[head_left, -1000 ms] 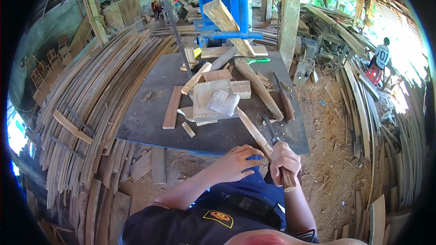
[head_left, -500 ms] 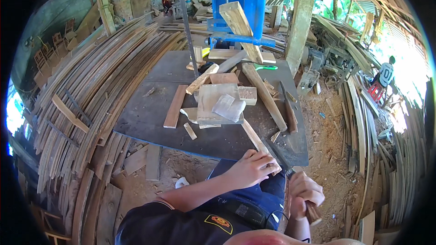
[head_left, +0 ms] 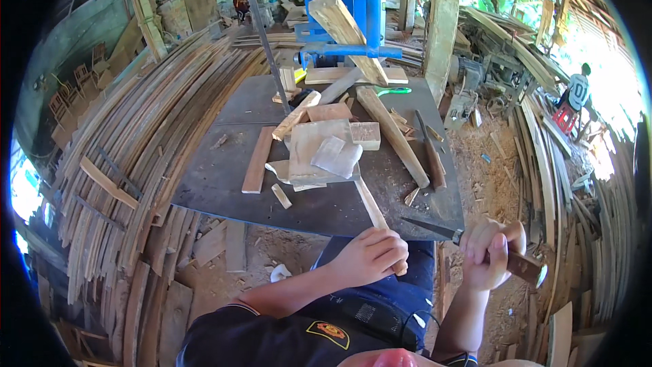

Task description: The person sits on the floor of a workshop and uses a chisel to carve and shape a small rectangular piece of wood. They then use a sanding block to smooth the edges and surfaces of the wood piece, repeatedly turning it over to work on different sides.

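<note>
My left hand [head_left: 373, 255] is closed around the lower end of a pale narrow wooden stick [head_left: 369, 200], which reaches over the front of the dark work table [head_left: 210, 170]. My right hand [head_left: 489, 258], off the table's front right corner, grips the wooden handle of a long dark-bladed tool [head_left: 435, 228]; the blade points left toward the stick. Stacked wood blocks [head_left: 312, 139] with a whitish piece [head_left: 336, 160] on top sit over the stick's far end. A second wooden-handled tool [head_left: 435, 163] lies on the right, beside a long offcut [head_left: 390, 136].
A blue machine [head_left: 339, 0] stands behind the table, with a propped beam [head_left: 336, 20]. Long boards are piled on the left [head_left: 122, 149] and right. A seated person [head_left: 578, 95] is at the far right; another [head_left: 241, 3] is in the back. A concrete post [head_left: 445, 13] rises behind.
My right hand has moved rightward, swinging the tool from pointing forward along the stick to nearly sideways. My left hand, earlier with fingers apart, has closed on the stick.
</note>
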